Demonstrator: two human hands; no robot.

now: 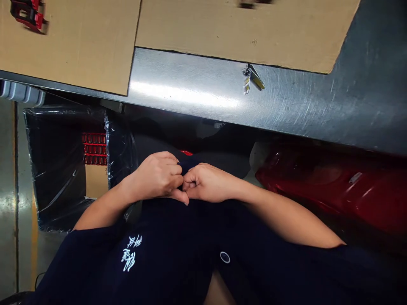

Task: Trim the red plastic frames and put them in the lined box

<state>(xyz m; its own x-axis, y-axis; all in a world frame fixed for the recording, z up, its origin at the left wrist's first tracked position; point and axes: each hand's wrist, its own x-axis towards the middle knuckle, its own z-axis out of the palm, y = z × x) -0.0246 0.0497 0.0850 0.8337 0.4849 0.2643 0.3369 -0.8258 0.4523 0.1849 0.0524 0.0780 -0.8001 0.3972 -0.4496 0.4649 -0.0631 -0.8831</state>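
My left hand [163,176] is closed in front of my waist, fingers curled and thumb pointing toward the other hand. Touching it, or nearly so, my right hand [206,182] is also closed, with thumb and forefinger pinched together. Navy cloth, the same colour as my shirt [178,245], shows between and just beyond the hands. What the fingers hold, if anything, is hidden. Both hands are below the near edge of the metal table, over my lap.
Cardboard sheets [241,34] cover part of the metal table [190,84]. A nail clipper-like metal item [255,77] lies near its edge. Red-and-black parts [30,15] sit at upper left. A plastic-lined box [54,165] holds red parts [94,148]. A glossy red object [333,182] is at right.
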